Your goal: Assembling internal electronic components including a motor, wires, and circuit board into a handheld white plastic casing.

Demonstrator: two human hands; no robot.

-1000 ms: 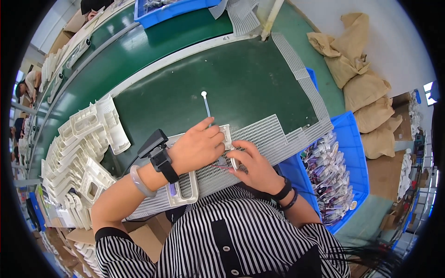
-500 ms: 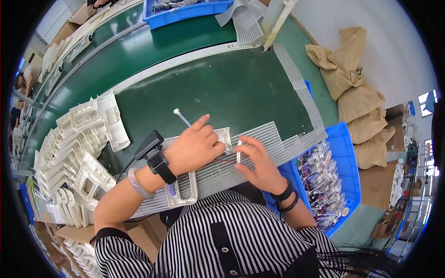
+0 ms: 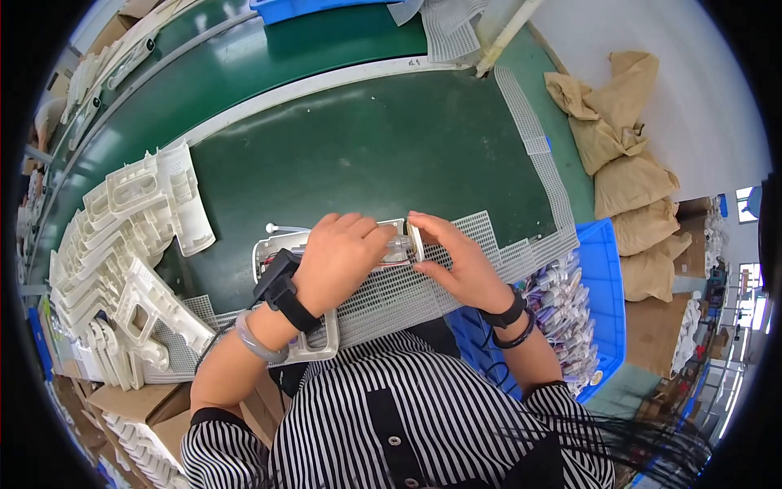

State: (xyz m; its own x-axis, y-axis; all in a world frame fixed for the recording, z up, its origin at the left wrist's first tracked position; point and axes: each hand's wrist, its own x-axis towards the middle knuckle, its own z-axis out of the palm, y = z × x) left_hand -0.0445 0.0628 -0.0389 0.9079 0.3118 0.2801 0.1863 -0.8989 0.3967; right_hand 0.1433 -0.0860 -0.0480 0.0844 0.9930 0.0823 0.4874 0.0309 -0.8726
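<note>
A white plastic housing half with a looped handle lies open side up at the bench's near edge. Inside it are thin wires and a clear, greyish cylindrical part. My left hand reaches over the housing, fingers curled down onto the cylindrical part; its fingertips are partly hidden. A thin rod with a white ball end sticks out to the left from under this hand, along the housing's far edge. My right hand pinches a thin white end piece between thumb and fingers, upright at the housing's right end.
Stacked white housing halves stand at the left. Pale perforated matting borders the green bench. A blue bin of bagged parts is at my right, tan sacks beyond it. A post rises at the far right.
The rod has swung down from slanting upward to lying along the housing. My left hand has turned and lowered its raised finger. The end piece now stands at the housing's end.
</note>
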